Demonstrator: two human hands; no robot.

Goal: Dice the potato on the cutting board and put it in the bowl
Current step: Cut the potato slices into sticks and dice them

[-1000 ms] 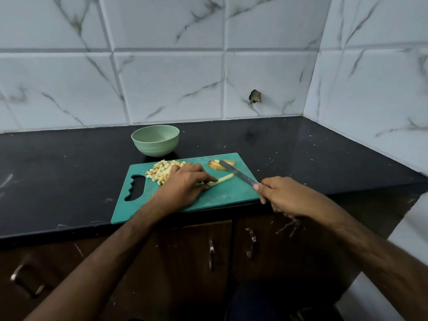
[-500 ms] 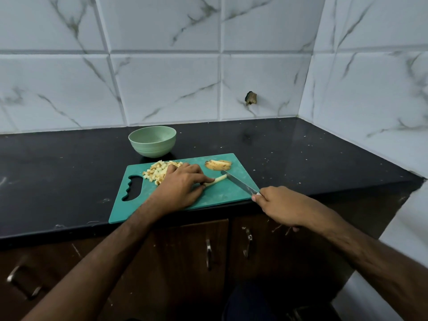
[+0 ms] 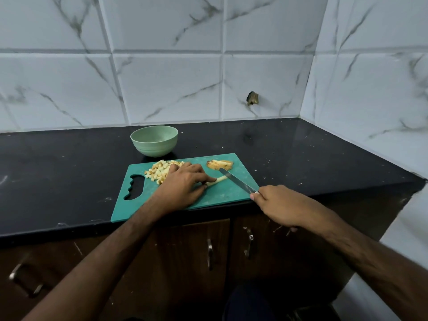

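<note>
Teal cutting board (image 3: 222, 195) mid-frame on a black speckled tabletop (image 3: 58, 172), pale yellow potato dice (image 3: 159, 172), mint green bowl (image 3: 154, 141) just above. White tiles (image 3: 166, 84) with grey marble veins up top, dark brown cabinets (image 3: 185, 262) below.

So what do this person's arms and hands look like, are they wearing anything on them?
Nothing is worn that the picture shows: the left hand and right hand are gloveless, with no rings, watch or bracelet visible. Both forearms are uncovered up to the picture's edge, so no sleeves appear.
</note>
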